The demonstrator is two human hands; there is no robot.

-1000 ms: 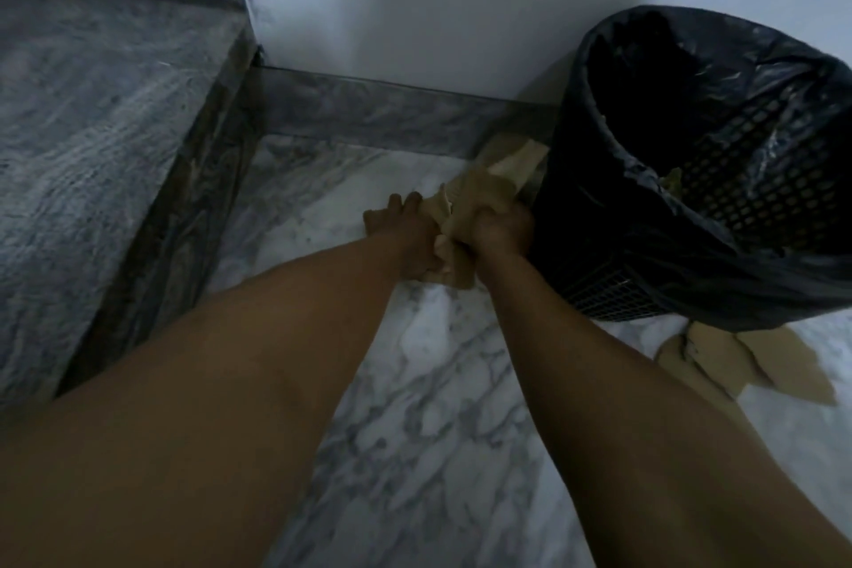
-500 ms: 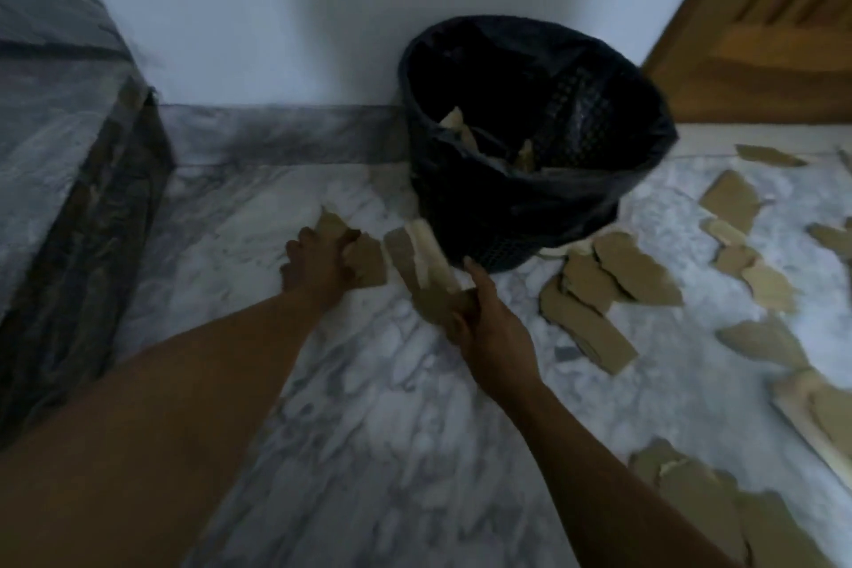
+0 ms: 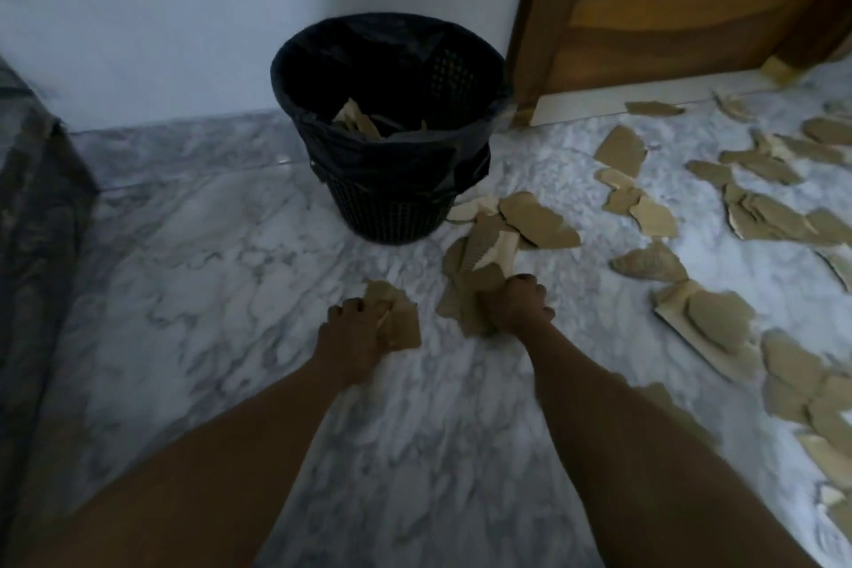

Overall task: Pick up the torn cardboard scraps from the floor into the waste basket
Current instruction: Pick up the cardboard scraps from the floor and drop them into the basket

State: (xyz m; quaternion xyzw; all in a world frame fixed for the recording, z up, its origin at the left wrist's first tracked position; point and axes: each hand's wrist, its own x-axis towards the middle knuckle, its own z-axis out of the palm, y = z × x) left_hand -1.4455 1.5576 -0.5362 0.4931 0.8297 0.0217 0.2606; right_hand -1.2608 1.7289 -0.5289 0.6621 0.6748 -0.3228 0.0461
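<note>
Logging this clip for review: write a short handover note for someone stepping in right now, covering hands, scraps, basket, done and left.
Left hand: closed on a cardboard scrap.
Right hand: closed on a bunch of scraps.
Waste basket: upright by the wall, some scraps already inside.
Left: drop both handfuls in, then clear the many scraps on the floor to the right.

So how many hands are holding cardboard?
2. The left hand grips a scrap near the floor; the right hand clutches a bunch of scraps beside the waste basket.
</note>
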